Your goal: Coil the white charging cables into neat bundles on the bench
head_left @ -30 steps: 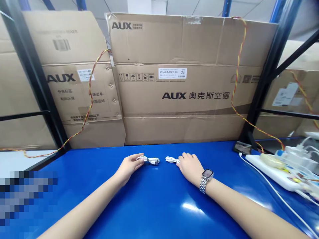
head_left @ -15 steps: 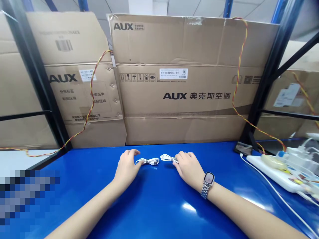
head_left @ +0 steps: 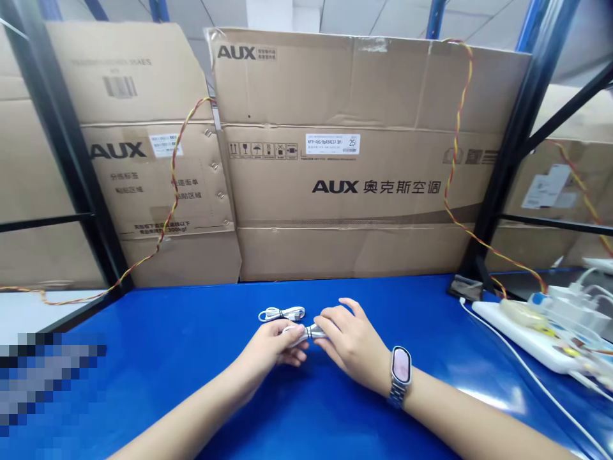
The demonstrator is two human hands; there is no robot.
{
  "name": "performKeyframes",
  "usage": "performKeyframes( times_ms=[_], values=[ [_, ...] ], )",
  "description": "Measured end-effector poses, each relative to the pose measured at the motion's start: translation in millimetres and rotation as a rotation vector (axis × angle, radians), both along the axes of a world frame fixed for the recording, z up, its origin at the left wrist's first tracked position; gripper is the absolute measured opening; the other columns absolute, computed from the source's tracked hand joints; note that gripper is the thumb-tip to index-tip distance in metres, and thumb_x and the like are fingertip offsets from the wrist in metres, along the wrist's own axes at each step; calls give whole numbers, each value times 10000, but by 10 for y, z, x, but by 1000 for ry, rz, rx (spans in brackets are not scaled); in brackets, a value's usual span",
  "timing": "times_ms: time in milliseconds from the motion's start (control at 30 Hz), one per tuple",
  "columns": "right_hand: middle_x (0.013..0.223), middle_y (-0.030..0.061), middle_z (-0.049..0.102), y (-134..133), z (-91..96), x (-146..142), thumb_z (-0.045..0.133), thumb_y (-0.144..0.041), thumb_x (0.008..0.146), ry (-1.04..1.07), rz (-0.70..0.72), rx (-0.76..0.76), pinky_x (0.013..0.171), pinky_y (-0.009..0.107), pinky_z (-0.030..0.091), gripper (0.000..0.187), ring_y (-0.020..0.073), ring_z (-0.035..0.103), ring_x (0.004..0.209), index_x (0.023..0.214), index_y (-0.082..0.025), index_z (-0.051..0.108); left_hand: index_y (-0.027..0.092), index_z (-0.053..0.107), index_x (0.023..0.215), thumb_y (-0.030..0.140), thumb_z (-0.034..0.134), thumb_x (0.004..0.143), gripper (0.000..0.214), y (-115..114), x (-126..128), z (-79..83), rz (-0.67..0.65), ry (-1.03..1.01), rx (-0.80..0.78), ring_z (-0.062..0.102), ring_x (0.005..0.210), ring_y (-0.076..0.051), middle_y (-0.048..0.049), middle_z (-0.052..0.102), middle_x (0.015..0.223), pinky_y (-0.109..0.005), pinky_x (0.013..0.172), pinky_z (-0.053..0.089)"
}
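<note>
Two bundled white USB cables are in view. One coiled cable [head_left: 281, 314] lies on the blue table top [head_left: 158, 358], untouched, with a dark tie around its middle. The second coiled cable [head_left: 310, 332] sits just in front of it, held between both hands. My left hand [head_left: 271, 345] grips one end of this coil, and my right hand [head_left: 349, 342] pinches the other end between thumb and fingers. A metal-band smartwatch [head_left: 400, 377] is on my right wrist.
A white board [head_left: 522, 335] at the right carries chargers and plugs, with a white cable running down the table. Behind the table stand large AUX cardboard boxes [head_left: 335, 160], black shelf uprights [head_left: 507, 160] and a twisted red-yellow wire [head_left: 453, 185].
The right-hand coil has moved from the table's right of centre to just in front of the other coil, now held in both hands. My left hand has left the first coil.
</note>
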State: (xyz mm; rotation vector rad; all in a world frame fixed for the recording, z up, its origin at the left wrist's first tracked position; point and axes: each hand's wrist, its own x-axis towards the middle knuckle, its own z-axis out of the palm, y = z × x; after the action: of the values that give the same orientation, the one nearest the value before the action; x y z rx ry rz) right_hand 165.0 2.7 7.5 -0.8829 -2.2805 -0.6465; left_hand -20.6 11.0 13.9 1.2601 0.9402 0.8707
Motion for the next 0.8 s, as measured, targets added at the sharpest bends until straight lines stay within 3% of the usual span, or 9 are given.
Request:
performKeyframes(
  times_ms=[200, 333, 467, 800],
  values=[
    [1017, 87, 581, -5, 16, 19, 444, -243, 852, -28, 36, 38, 945, 471, 268, 244, 199, 506, 924, 1068, -158, 516, 115, 592, 752, 432, 572, 728, 319, -40, -30, -10, 50, -80, -181, 543, 464, -76, -21, 609, 591, -190, 498, 456],
    [958, 72, 599, -19, 0, 2, 424, -190, 855, -87, 75, 72, 963, 486, 239, 212, 183, 518, 872, 1035, -161, 532, 105, 615, 762, 423, 580, 726, 322, -59, -28, -30, -18, -97, -251, 550, 470, -69, -30, 622, 607, -174, 495, 459],
    [866, 53, 612, -45, -14, -8, 395, -111, 845, -158, 90, 100, 980, 476, 223, 202, 158, 522, 786, 953, -170, 555, 113, 622, 754, 432, 590, 716, 323, -66, -18, -33, -76, -104, -260, 563, 482, -71, -32, 634, 625, -168, 491, 455],
    [789, 35, 589, -59, 4, -18, 361, -125, 854, -182, 75, 53, 991, 465, 206, 199, 152, 495, 741, 869, -164, 556, 146, 524, 715, 425, 604, 712, 291, -82, -15, -19, -126, -95, -199, 560, 518, -79, -24, 626, 641, -193, 526, 444]
  ],
)
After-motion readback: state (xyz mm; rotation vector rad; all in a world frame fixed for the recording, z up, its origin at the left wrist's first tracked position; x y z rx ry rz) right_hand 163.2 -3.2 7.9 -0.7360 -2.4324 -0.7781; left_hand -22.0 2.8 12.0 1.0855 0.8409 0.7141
